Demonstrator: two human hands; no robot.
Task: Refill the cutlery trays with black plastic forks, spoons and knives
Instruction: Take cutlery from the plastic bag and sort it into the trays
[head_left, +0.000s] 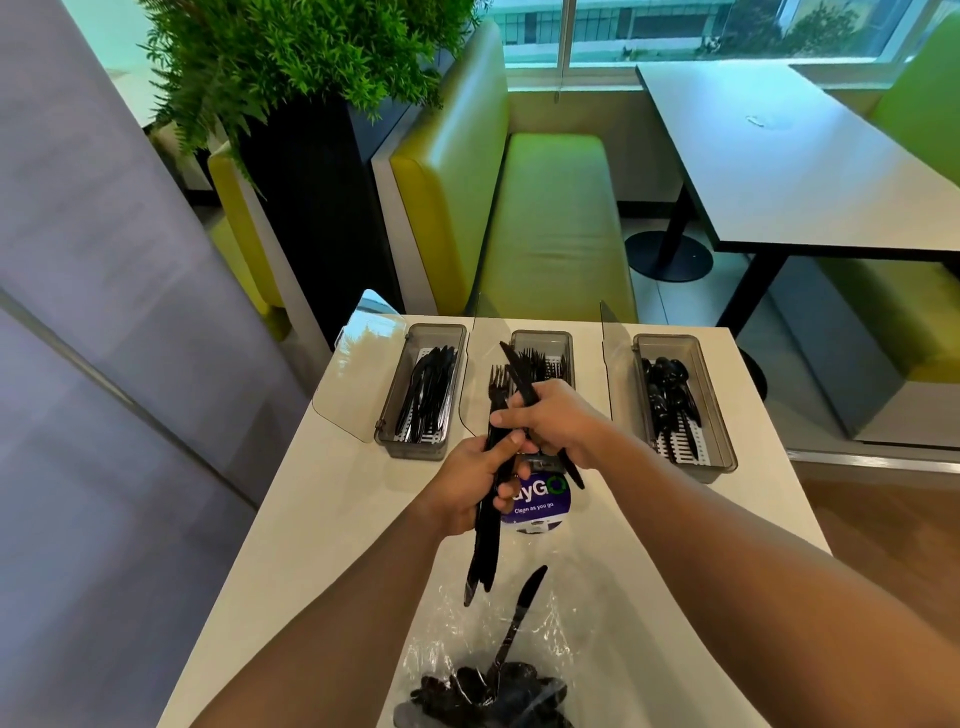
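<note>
Three grey trays with open clear lids stand across the far side of the white counter (322, 519). The left tray (421, 441) holds black knives, the middle tray (541, 339) forks, the right tray (719, 457) spoons. My left hand (475, 480) grips a bundle of black forks (485, 540), tines pointing away from me. My right hand (553, 421) holds a black knife (519, 371) above the middle tray, right beside the fork bundle. Near me lies a clear plastic bag (467, 670) with several spoons and one knife (522, 608) sticking out.
A purple round sticker (543, 501) sits on the counter under my hands. Behind the counter are a yellow-green bench (556, 223), a dark planter with a fern (311, 197) and a white dining table (779, 156). A grey wall panel (104, 260) stands at the left.
</note>
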